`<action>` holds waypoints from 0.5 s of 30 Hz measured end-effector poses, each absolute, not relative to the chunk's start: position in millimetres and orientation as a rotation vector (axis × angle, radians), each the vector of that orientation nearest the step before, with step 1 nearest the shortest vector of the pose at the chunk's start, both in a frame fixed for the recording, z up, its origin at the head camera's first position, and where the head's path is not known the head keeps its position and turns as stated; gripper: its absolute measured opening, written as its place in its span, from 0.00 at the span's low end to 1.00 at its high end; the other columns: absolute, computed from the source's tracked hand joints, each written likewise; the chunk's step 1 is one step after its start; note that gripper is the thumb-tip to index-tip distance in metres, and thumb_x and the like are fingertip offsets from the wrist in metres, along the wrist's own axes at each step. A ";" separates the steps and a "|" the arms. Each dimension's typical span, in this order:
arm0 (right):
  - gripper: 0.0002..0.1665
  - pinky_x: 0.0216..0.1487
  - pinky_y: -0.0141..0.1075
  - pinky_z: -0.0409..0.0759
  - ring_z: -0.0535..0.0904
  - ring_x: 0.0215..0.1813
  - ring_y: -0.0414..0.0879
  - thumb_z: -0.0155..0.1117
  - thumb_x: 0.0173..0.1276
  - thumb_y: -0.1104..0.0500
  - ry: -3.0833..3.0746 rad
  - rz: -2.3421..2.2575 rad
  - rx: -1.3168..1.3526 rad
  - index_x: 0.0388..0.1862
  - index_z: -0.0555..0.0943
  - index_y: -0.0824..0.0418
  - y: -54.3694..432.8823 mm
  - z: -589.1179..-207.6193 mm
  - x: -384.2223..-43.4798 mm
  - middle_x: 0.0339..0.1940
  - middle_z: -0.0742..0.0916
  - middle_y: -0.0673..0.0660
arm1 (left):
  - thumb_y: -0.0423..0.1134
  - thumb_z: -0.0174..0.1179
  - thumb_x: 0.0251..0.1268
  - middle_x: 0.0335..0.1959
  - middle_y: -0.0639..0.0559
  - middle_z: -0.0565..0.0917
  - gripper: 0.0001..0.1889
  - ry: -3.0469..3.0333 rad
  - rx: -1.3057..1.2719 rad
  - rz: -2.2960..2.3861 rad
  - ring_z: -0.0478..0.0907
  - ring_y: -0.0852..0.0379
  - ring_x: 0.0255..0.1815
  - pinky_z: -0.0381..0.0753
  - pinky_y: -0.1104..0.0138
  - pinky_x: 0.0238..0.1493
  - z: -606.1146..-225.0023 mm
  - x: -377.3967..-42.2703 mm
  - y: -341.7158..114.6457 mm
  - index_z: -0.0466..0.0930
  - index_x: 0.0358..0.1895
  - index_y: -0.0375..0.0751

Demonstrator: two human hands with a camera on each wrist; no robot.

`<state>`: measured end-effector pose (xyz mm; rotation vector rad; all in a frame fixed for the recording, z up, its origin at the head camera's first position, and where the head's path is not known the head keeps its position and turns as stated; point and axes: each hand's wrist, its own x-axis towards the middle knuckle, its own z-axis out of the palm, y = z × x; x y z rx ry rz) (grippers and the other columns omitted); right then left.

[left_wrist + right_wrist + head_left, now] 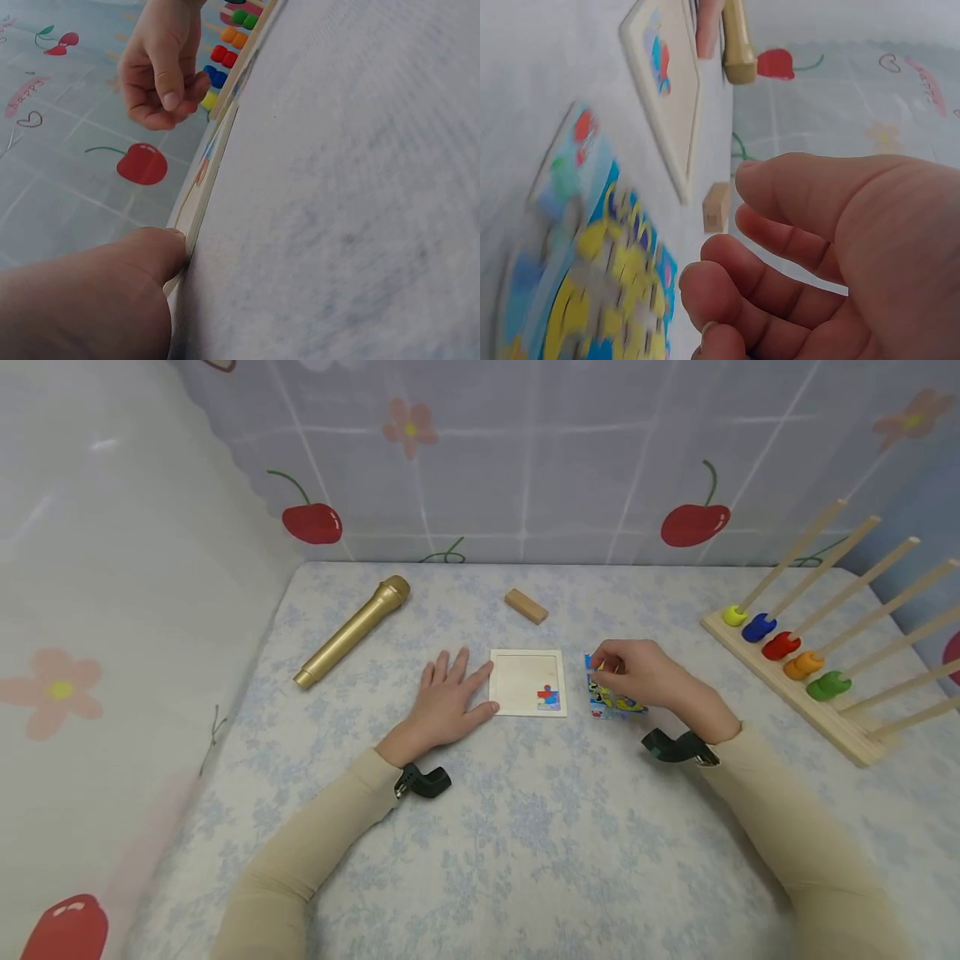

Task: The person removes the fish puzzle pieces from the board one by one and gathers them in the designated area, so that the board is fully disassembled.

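Note:
A shallow wooden puzzle tray [516, 683] lies flat on the table, with a few joined jigsaw pieces [549, 697] in its lower right corner. My left hand [442, 703] rests on the table with fingers spread, its thumb and index fingertip touching the tray's left edge; the left wrist view shows the thumb [161, 251] against that edge. To the right of the tray lies a patch of colourful jigsaw pieces [619, 292], mostly yellow and blue. My right hand [637, 672] hovers above them with loosely bent fingers, thumb apart from the fingers and nothing visible between them.
A gold microphone [352, 631] lies at the back left. A small wooden block [527, 607] is behind the tray. On the right stands a wooden peg rack [795, 689] with coloured beads on several upright pegs. A patterned curtain [480, 485] hangs behind the table.

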<state>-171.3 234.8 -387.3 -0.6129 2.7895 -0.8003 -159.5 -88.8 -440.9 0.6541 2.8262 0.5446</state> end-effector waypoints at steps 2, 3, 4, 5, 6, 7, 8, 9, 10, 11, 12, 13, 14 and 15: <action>0.07 0.32 0.37 0.72 0.72 0.28 0.45 0.66 0.70 0.63 2.769 -0.805 -0.645 0.45 0.83 0.65 224.8 -386.7 -175.8 0.30 0.82 0.56 | 0.60 0.49 0.77 0.85 0.36 0.43 0.36 2.824 0.654 0.537 0.32 0.31 0.85 0.37 0.37 0.81 -441.1 -159.6 -88.7 0.55 0.83 0.53; 0.08 0.32 0.37 0.72 0.72 0.28 0.45 0.66 0.70 0.63 2.759 -0.804 -0.658 0.46 0.83 0.65 219.5 -386.6 -177.8 0.30 0.83 0.57 | 0.60 0.49 0.77 0.85 0.36 0.43 0.36 2.821 0.652 0.535 0.32 0.31 0.85 0.37 0.37 0.81 -441.0 -159.7 -88.5 0.54 0.83 0.53; 0.09 0.32 0.37 0.73 0.73 0.28 0.45 0.66 0.70 0.62 2.746 -0.803 -0.675 0.46 0.83 0.65 214.0 -386.4 -179.5 0.31 0.83 0.57 | 0.60 0.49 0.77 0.85 0.36 0.43 0.36 2.821 0.649 0.531 0.32 0.31 0.85 0.37 0.37 0.81 -441.2 -159.8 -88.5 0.54 0.83 0.54; 0.09 0.33 0.36 0.74 0.75 0.29 0.45 0.66 0.70 0.62 2.735 -0.796 -0.690 0.47 0.83 0.65 208.7 -386.4 -181.1 0.31 0.84 0.57 | 0.60 0.49 0.77 0.85 0.36 0.43 0.36 2.821 0.647 0.527 0.32 0.31 0.85 0.37 0.37 0.81 -441.3 -160.0 -88.4 0.54 0.83 0.54; 0.10 0.33 0.36 0.75 0.76 0.29 0.45 0.66 0.70 0.62 2.722 -0.793 -0.703 0.48 0.83 0.65 203.5 -386.8 -182.6 0.32 0.84 0.57 | 0.60 0.49 0.77 0.85 0.36 0.43 0.36 2.820 0.646 0.527 0.32 0.31 0.85 0.37 0.37 0.81 -441.1 -160.0 -88.2 0.54 0.83 0.54; 0.11 0.33 0.36 0.75 0.77 0.29 0.45 0.67 0.70 0.62 2.708 -0.791 -0.713 0.48 0.83 0.65 198.6 -387.2 -183.8 0.32 0.85 0.57 | 0.60 0.49 0.77 0.85 0.36 0.43 0.36 2.821 0.645 0.523 0.32 0.31 0.85 0.37 0.37 0.81 -441.2 -160.1 -88.1 0.54 0.83 0.54; 0.12 0.33 0.36 0.76 0.78 0.30 0.45 0.67 0.69 0.61 2.696 -0.787 -0.727 0.49 0.83 0.65 194.0 -387.4 -184.7 0.32 0.86 0.57 | 0.60 0.49 0.77 0.85 0.36 0.43 0.36 2.822 0.645 0.519 0.32 0.31 0.85 0.37 0.37 0.81 -441.3 -160.2 -88.0 0.54 0.83 0.54; 0.13 0.34 0.36 0.77 0.79 0.31 0.46 0.68 0.69 0.61 2.686 -0.785 -0.730 0.49 0.83 0.65 189.8 -388.1 -185.6 0.33 0.86 0.57 | 0.60 0.49 0.77 0.85 0.36 0.43 0.36 2.822 0.644 0.515 0.32 0.31 0.85 0.37 0.37 0.81 -441.4 -160.3 -88.0 0.54 0.83 0.54; 0.13 0.34 0.36 0.77 0.80 0.32 0.46 0.69 0.68 0.60 2.678 -0.781 -0.733 0.49 0.83 0.65 186.0 -388.9 -186.1 0.33 0.86 0.57 | 0.60 0.49 0.77 0.85 0.36 0.43 0.36 2.822 0.645 0.513 0.32 0.31 0.85 0.37 0.37 0.81 -441.2 -160.0 -87.9 0.54 0.83 0.54; 0.14 0.35 0.36 0.78 0.80 0.32 0.46 0.70 0.68 0.60 2.673 -0.777 -0.728 0.50 0.83 0.65 183.0 -389.9 -186.6 0.33 0.87 0.57 | 0.60 0.49 0.77 0.85 0.36 0.43 0.36 2.822 0.645 0.512 0.32 0.31 0.85 0.37 0.37 0.81 -441.2 -160.0 -87.9 0.54 0.83 0.53; 0.14 0.35 0.36 0.78 0.81 0.33 0.46 0.70 0.67 0.60 2.667 -0.773 -0.724 0.50 0.83 0.65 180.3 -391.2 -187.0 0.33 0.87 0.57 | 0.60 0.49 0.77 0.85 0.36 0.43 0.36 2.823 0.645 0.511 0.32 0.31 0.85 0.37 0.37 0.81 -441.2 -160.0 -87.9 0.54 0.83 0.53; 0.15 0.36 0.36 0.78 0.81 0.33 0.46 0.71 0.67 0.60 2.662 -0.770 -0.719 0.50 0.83 0.65 178.2 -392.4 -187.0 0.33 0.87 0.57 | 0.60 0.49 0.77 0.85 0.36 0.43 0.36 2.822 0.646 0.510 0.32 0.31 0.85 0.37 0.37 0.81 -441.5 -160.1 -88.0 0.54 0.83 0.54; 0.15 0.36 0.36 0.78 0.81 0.33 0.46 0.70 0.67 0.60 2.655 -0.769 -0.709 0.50 0.83 0.65 176.2 -393.3 -186.7 0.33 0.87 0.57 | 0.60 0.49 0.77 0.85 0.36 0.43 0.36 2.822 0.646 0.513 0.32 0.31 0.85 0.37 0.37 0.81 -441.4 -160.0 -88.1 0.54 0.83 0.54; 0.15 0.36 0.36 0.78 0.80 0.33 0.46 0.71 0.66 0.61 2.648 -0.764 -0.698 0.50 0.83 0.64 174.8 -394.5 -186.2 0.33 0.87 0.57 | 0.60 0.49 0.77 0.85 0.36 0.43 0.36 2.822 0.647 0.516 0.32 0.31 0.85 0.37 0.37 0.81 -441.4 -159.8 -88.3 0.54 0.83 0.53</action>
